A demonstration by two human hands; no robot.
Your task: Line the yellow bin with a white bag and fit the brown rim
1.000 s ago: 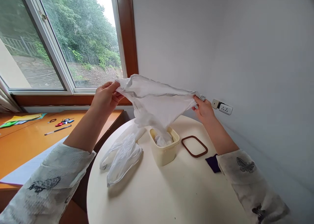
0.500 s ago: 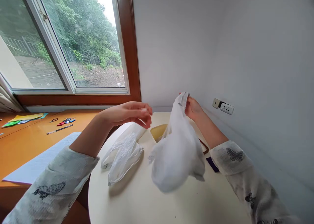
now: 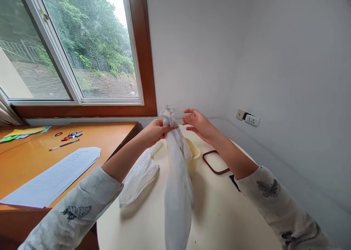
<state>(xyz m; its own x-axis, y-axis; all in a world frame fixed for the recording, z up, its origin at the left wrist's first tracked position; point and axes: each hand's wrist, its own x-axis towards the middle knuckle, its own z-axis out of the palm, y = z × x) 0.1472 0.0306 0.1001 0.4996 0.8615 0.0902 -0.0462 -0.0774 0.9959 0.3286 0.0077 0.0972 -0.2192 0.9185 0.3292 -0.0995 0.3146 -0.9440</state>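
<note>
A white plastic bag (image 3: 178, 191) hangs lengthwise over the round table, gathered near its top. My left hand (image 3: 157, 132) pinches it there, with a crumpled end sticking up above the fingers. To the right of that end, my right hand (image 3: 197, 125) is apart from the bag, fingers spread and curved, holding nothing. Behind the hanging bag stands a pale yellow bin (image 3: 194, 156), partly hidden, with thin white plastic in its mouth. More white plastic bags (image 3: 142, 177) lie folded on the table at the left.
The cream round table (image 3: 219, 220) carries a brown square frame (image 3: 216, 172) and a dark blue item (image 3: 234, 183) by my right sleeve. On the wooden desk (image 3: 109, 135) are papers (image 3: 60, 177), a pen (image 3: 64, 144) and keys (image 3: 71, 135). A wall socket (image 3: 252, 120) is at right.
The bag has passed from my right hand to my left and now hangs long and narrow. My right hand has let go and moved left. The brown frame and more of the bin show.
</note>
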